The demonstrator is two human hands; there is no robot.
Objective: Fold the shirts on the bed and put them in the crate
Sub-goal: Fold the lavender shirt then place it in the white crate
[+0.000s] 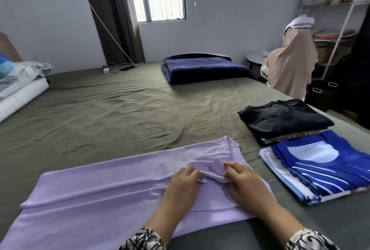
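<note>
A lilac shirt (100, 185) lies spread lengthwise on the bed's near edge, its sides folded in. My left hand (183, 183) rests on the cloth and pinches a small fold of fabric near the collar. My right hand (240, 179) lies just to the right and pinches the same bunched fold. To the right lies a folded blue and white shirt (324, 169) on a flat stack. Behind it sits a folded black shirt (284, 117) on top of patterned ones. No crate is in view.
The grey-green bed sheet (112, 109) stretches ahead. A folded navy blanket (206, 67) sits at the far side, pillows and bedding (20, 83) at the left. A person in a beige garment (290, 63) stands at the right by white shelves (340, 9).
</note>
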